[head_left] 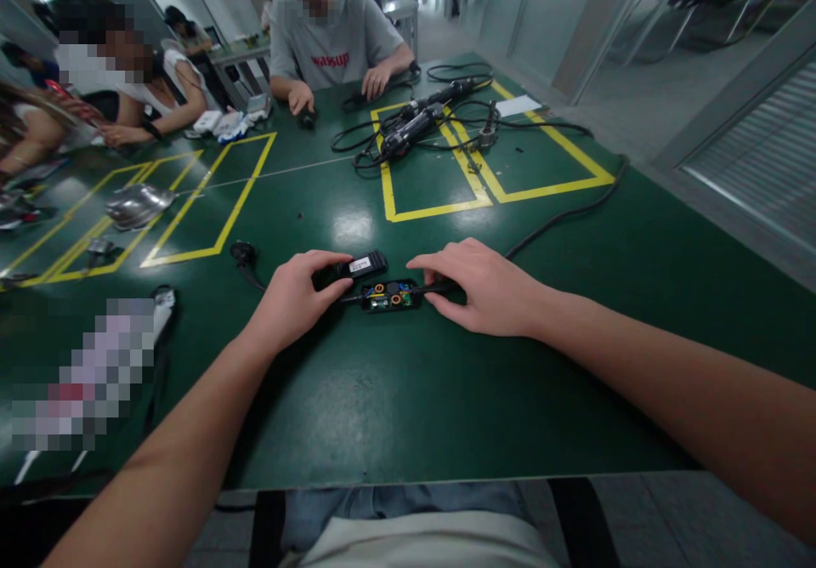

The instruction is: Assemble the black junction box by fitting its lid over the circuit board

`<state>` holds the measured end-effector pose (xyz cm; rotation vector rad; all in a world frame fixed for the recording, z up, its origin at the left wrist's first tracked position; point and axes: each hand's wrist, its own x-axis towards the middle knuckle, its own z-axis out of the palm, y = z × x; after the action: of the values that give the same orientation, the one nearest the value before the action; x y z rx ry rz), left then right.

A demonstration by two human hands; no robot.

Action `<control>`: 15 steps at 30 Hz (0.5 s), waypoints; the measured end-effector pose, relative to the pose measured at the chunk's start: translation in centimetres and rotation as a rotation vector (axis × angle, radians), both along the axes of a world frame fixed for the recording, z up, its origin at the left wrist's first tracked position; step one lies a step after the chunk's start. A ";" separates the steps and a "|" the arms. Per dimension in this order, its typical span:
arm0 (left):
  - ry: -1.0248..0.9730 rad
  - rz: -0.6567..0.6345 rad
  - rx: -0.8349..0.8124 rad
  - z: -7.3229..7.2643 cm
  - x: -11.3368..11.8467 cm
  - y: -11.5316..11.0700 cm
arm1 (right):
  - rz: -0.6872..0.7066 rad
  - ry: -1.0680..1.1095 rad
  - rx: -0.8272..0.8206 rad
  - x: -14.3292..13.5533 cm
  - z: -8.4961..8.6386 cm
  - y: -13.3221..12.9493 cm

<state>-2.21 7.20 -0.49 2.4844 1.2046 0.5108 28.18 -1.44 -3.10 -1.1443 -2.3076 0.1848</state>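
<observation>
An open black case [391, 296] with a circuit board and copper coils inside lies on the green table [357, 398]. Cables run out of both its ends. Just behind it, my left hand [299, 292] holds a black cover with a white label [363, 264] between thumb and fingers. My right hand [475, 287] is at the case's right end, its thumb and fingers around the black cable there. The cable [561, 215] continues to the back right, and a black plug [242, 253] lies left of my left hand.
Electric screwdrivers [411, 130] with coiled cords lie at the back within yellow tape outlines [439, 209]. A metal bowl-like part [137, 205] sits at the left, nearer a blurred pouch [95, 372]. A person in grey [344, 36] sits opposite; others sit at the left.
</observation>
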 end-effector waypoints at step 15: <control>-0.039 -0.346 -0.033 1.4 0.2 -1.9 | -0.023 0.061 -0.046 0.0 0.0 -0.1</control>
<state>-1.98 5.30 0.88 2.5649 0.7378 0.4380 28.21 -1.59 -3.10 -1.1711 -2.2467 0.2613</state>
